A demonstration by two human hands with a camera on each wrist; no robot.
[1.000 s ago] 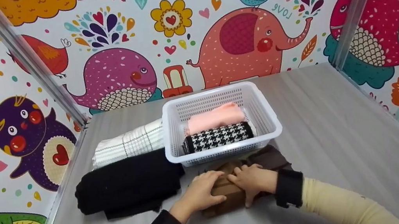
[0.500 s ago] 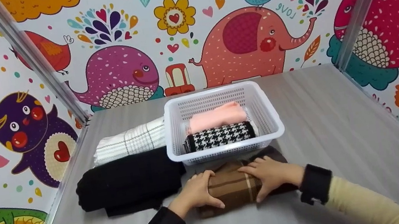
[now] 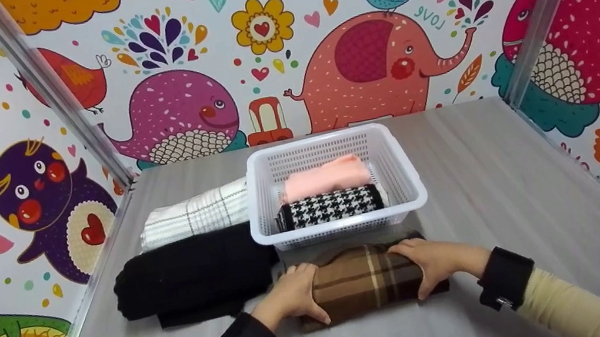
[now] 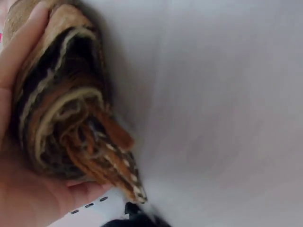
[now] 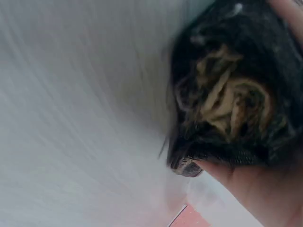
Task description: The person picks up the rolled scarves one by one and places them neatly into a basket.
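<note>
A brown plaid scarf [image 3: 362,287], rolled into a thick bundle with a pale stripe across it, lies on the table in front of the basket. My left hand [image 3: 294,294] grips its left end, thumb on the near side and fingers over the far side. At the other end my right hand [image 3: 439,262] holds the roll the same way. Spiral layers and a loose tongue of cloth show at the end of the scarf [image 4: 61,118] in the left wrist view. The right wrist view has the dark opposite end of the scarf [image 5: 227,109], with tan folds inside.
Behind the roll stands a white perforated basket [image 3: 405,176] holding a folded pink cloth [image 3: 325,178] and a black-and-white houndstooth cloth [image 3: 332,206]. Left of it lie a folded black cloth [image 3: 197,273] and a white checked cloth [image 3: 194,214]. Patterned walls enclose the grey table [image 3: 485,176].
My right hand has slid rightward along the scarf to its right end, and the dark right part is now drawn into the roll. The left hand has stayed near the left end.
</note>
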